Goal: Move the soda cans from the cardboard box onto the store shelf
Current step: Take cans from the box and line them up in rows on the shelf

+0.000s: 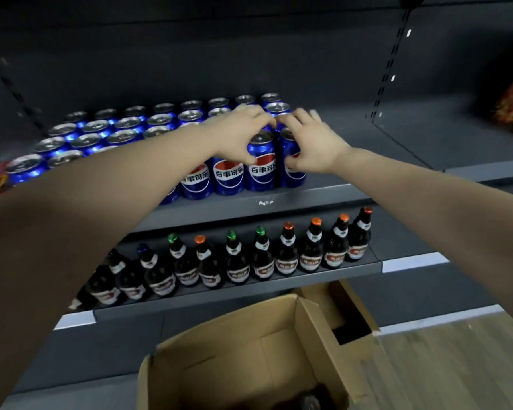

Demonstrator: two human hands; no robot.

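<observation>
Gripping left can point(261, 173) with curled fingers of left hand point(240, 134), right can point(293, 177) likewise with right hand point(311, 143), both upright on shelf point(323, 199).

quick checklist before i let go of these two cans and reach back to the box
1. Left hand grips a can that stands upright: ok
2. Right hand grips the end can, also upright: ok
3. Both cans sit fully on the shelf, behind its front edge: ok
4. Both line up with the front row: ok
5. Bare shelf to the right of the end can for more: ok
6. More cans in the box: cannot tell, its bottom is dark and mostly out of frame
</observation>
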